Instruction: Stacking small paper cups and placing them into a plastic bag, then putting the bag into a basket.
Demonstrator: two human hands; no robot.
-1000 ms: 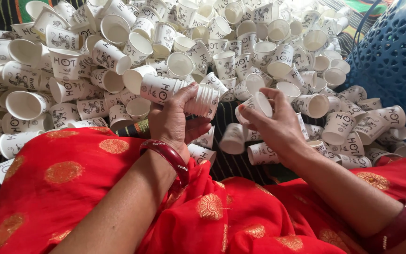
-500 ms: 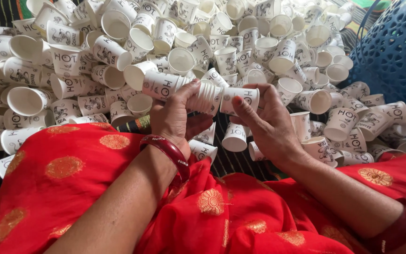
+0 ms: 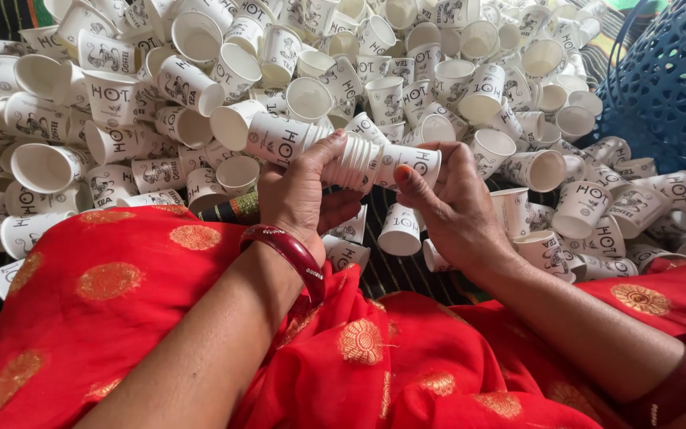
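Loose paper cups (image 3: 200, 87) lie heaped across the whole far side, touching one another, so no bare path leads through them. The blue plastic basket (image 3: 668, 87) walls off the far right. The left hand (image 3: 305, 191) and right hand (image 3: 450, 208) hold a stack of nested cups (image 3: 335, 151) crosswise, closing the middle. The only open room is the dark striped floor cloth (image 3: 387, 270) just below the hands, dotted with a few cups, hemmed in by red fabric (image 3: 144, 278) on both sides.
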